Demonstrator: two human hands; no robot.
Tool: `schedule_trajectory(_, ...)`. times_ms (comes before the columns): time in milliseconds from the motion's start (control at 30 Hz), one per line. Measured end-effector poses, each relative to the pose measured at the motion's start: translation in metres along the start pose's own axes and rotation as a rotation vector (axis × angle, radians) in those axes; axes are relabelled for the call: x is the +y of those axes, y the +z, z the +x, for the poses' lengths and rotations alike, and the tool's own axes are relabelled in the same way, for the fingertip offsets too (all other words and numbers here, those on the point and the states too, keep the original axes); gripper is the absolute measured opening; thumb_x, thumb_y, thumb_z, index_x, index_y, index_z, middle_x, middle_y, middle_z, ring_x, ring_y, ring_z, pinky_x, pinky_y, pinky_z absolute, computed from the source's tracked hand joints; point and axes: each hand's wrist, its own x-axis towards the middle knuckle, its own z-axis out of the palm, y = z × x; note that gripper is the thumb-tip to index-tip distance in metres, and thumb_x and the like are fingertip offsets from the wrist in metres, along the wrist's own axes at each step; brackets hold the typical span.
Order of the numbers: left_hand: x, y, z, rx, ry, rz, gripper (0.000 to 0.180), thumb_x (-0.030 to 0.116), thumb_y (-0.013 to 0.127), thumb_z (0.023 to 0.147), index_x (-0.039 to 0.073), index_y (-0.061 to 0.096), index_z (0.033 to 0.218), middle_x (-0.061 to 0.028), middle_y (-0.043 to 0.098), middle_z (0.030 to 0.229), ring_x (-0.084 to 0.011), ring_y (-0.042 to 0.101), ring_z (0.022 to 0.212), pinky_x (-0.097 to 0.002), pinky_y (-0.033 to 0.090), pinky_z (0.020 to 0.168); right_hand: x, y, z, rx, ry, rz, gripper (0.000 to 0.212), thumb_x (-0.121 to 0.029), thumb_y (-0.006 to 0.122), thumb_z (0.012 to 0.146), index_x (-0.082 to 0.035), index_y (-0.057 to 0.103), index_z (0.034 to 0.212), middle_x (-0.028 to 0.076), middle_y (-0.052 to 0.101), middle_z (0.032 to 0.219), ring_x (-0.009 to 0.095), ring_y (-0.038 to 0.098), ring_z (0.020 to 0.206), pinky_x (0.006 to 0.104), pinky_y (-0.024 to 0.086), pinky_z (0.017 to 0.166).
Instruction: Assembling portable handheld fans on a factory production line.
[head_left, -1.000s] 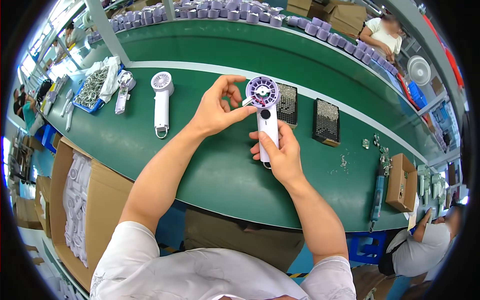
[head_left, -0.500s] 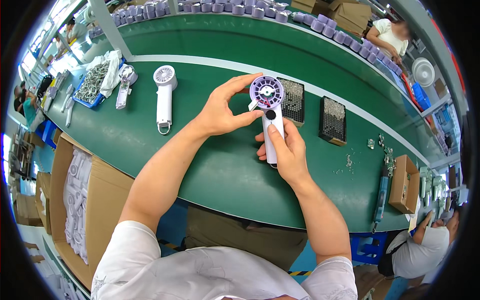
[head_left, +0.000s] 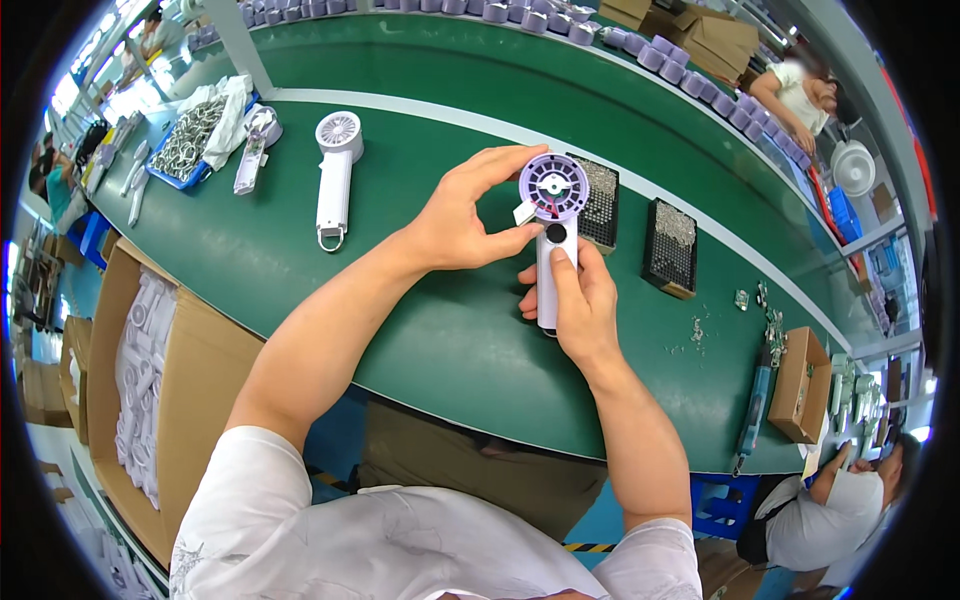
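Note:
An open-headed handheld fan (head_left: 547,285) is upright in front of me, its round purple head showing a spoked ring and red wires. My right hand (head_left: 583,305) wraps its white handle, the thumb lying along the front below a round black spot. My left hand (head_left: 465,215) spans the head from the left, with the index fingertip at the top rim and the thumb tip beside the black spot. A small white tag-like piece (head_left: 525,212) sticks out at the head's lower left; how it is attached I cannot tell.
A finished-looking fan (head_left: 337,180) and a partly opened one (head_left: 257,150) lie left, near a blue tray of metal rings (head_left: 190,145). Two black boxes of screws (head_left: 672,250) stand beyond my hands. An electric screwdriver (head_left: 757,405) and a cardboard box (head_left: 800,385) are at right.
Both hands and the fan have shifted slightly to the right, with the grip looking the same. The whole view has also moved a little.

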Motion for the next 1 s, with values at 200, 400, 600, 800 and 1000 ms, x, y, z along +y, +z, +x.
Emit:
schedule_trajectory(200, -0.0013, -0.0007, -0.0005, 0.015, 0.064, 0.075, 0.07, 0.015, 0.078, 0.074, -0.001, 0.054, 0.138, -0.0169, 0.06, 0.134, -0.0309, 0.058, 0.121, -0.039, 0.046, 0.103, -0.0042, 0.0028, -0.0016, 0.042, -0.02, -0.069, 0.032, -0.023, 0.048, 0.104, 0.004, 0.05, 0.122, 0.013, 0.069, 0.086, 0.014, 0.064, 0.06, 0.028, 0.054, 0.053)
schedule_trajectory(400, 0.0065, -0.0041, 0.0006, 0.003, 0.104, 0.12, 0.072, 0.008, 0.077, 0.074, -0.001, 0.051, 0.14, -0.0171, 0.058, 0.138, -0.0304, 0.056, 0.126, -0.0389, 0.044, 0.106, -0.0089, 0.0012, -0.0028, 0.031, -0.032, -0.074, 0.033, -0.023, 0.049, 0.104, 0.005, 0.05, 0.121, 0.013, 0.069, 0.086, 0.015, 0.064, 0.06, 0.0277, 0.054, 0.053)
schedule_trajectory(600, 0.0078, -0.0029, 0.0005, 0.013, 0.126, 0.141, 0.071, 0.008, 0.077, 0.073, -0.001, 0.052, 0.139, -0.0172, 0.058, 0.138, -0.0315, 0.056, 0.124, -0.0393, 0.045, 0.105, -0.0015, -0.0006, -0.0013, 0.016, -0.061, -0.04, 0.032, -0.022, 0.048, 0.104, 0.005, 0.048, 0.122, 0.014, 0.068, 0.087, 0.015, 0.064, 0.06, 0.0276, 0.053, 0.053)
schedule_trajectory(800, 0.0069, -0.0021, -0.0007, 0.014, 0.117, 0.137, 0.07, 0.008, 0.077, 0.073, -0.001, 0.053, 0.138, -0.0172, 0.058, 0.137, -0.0319, 0.056, 0.125, -0.0399, 0.045, 0.105, -0.0003, -0.0007, -0.0005, 0.014, -0.085, -0.067, 0.032, -0.022, 0.047, 0.105, 0.005, 0.048, 0.122, 0.014, 0.068, 0.086, 0.015, 0.064, 0.06, 0.0273, 0.053, 0.053)
schedule_trajectory(1000, 0.0063, -0.0025, -0.0005, 0.005, 0.118, 0.143, 0.07, 0.008, 0.077, 0.073, -0.001, 0.053, 0.138, -0.0173, 0.058, 0.137, -0.0321, 0.056, 0.125, -0.0401, 0.044, 0.106, 0.001, -0.0011, 0.0001, 0.015, -0.092, -0.06, 0.032, -0.022, 0.048, 0.105, 0.005, 0.048, 0.122, 0.013, 0.068, 0.086, 0.015, 0.064, 0.059, 0.0271, 0.053, 0.052)
